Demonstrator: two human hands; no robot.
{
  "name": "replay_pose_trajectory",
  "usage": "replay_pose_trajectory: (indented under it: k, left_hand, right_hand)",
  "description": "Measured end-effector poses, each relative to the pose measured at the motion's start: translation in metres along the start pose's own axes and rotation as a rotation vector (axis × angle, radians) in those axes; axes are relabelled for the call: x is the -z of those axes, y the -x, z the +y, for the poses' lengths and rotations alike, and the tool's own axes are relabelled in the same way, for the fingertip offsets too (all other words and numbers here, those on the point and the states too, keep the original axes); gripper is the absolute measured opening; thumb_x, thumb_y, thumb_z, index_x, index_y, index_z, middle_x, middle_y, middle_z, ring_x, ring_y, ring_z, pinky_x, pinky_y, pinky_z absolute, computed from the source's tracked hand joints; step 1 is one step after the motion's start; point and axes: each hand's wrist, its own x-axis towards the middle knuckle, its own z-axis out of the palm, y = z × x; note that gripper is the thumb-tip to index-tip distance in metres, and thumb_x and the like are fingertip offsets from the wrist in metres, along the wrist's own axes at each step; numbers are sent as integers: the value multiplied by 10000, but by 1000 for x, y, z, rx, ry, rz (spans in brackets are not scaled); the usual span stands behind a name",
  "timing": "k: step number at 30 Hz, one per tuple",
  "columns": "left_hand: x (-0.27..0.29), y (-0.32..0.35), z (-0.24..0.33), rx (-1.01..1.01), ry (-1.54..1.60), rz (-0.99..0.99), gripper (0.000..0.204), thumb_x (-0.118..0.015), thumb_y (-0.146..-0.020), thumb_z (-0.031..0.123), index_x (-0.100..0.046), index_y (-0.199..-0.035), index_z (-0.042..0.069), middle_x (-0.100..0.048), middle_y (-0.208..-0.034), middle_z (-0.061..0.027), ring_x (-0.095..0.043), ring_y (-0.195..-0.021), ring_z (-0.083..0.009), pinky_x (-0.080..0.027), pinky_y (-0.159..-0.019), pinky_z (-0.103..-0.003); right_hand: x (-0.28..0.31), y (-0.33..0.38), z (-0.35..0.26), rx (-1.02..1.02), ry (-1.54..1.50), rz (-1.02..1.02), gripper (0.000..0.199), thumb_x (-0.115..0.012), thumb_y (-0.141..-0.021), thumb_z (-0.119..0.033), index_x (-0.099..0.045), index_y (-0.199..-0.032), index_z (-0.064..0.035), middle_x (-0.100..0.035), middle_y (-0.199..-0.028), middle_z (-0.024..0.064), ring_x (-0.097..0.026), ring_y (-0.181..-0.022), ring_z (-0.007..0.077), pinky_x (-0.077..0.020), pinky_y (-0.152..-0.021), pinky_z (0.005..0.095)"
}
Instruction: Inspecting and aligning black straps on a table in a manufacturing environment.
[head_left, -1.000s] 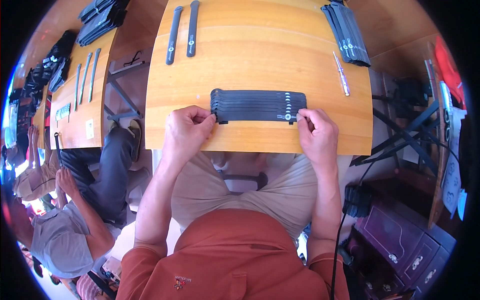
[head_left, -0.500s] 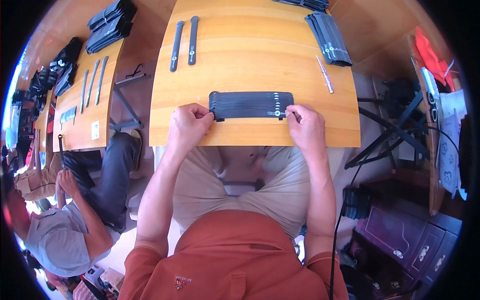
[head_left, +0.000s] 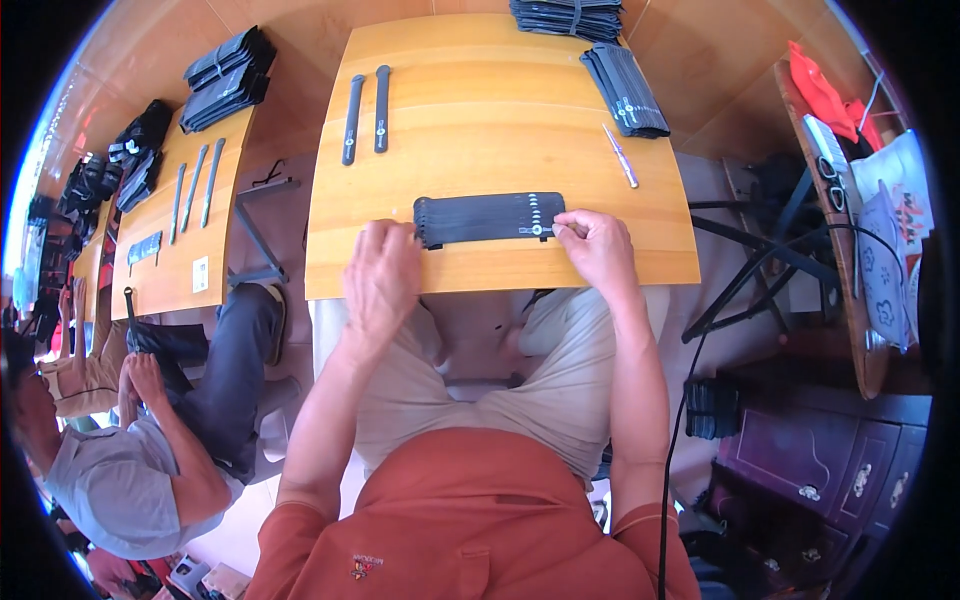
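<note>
Overlapping charcoal straps (head_left: 480,218) lie in a neat band on the bench (head_left: 480,135), between the left hand (head_left: 385,268) and the right hand (head_left: 600,245). Long and narrow, they show rounded ends beside the left hand and a column of pale marks near the right. The right hand's thumb and finger are clamped on the straps' near corner; the left hand's fingers are curled and blurred, their grip impossible to tell.
</note>
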Motion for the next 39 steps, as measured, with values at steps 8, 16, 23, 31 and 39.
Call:
replay_pose_trajectory:
  k: [8, 16, 23, 31, 39]
  left_hand:
    - [-15, 19, 2, -325, -237, -264, 673, -622, -988, 434, -498, -1505, 22, -401, -1635, -126, -336, -1536, -302, -267, -1240, -538]
    - [15, 15, -32, -371, -217, -386, 698, -545, -1026, 499, -456, -1540, 36, -403, -1644, -108, -342, -1541, -244, -225, -1263, -524]
    - [35, 3, -46, -445, -223, -365, 593, -612, -1012, 434, -555, -1468, 59, -506, -1567, -123, -435, -1482, -264, -327, -1217, -499]
    - [6, -84, -112, 308, -25, 137, 523, -790, -891, 343, -656, -1287, 28, -649, -1335, -210, -651, -1176, -364, -527, -993, -456]
    - [0, -128, -158, 689, 574, -173, 441, -724, -962, 321, -701, -1188, -57, -759, -1063, -175, -739, -873, -244, -595, -788, -372]
  right_hand:
    - [-45, 40, -44, 520, 407, -62, 555, -701, -943, -357, -603, -1381, -29, -552, -1497, 149, -456, -1447, 335, -336, -1206, 494]
    - [-29, 50, -7, 394, 458, -124, 677, -604, -1003, -460, -510, -1496, -5, -472, -1590, 140, -361, -1523, 306, -249, -1257, 482]
    - [-30, 50, -16, 388, 514, -93, 642, -633, -988, -454, -571, -1443, -5, -506, -1552, 159, -369, -1481, 446, -254, -1223, 588]
    - [-33, 55, -18, 405, 438, 13, 523, -696, -961, -364, -643, -1325, 7, -520, -1504, 210, -365, -1448, 521, -293, -1172, 645]
    - [-34, 66, -23, 418, 312, 92, 387, -744, -913, -189, -664, -1230, 17, -551, -1434, 238, -438, -1387, 499, -374, -1142, 582]
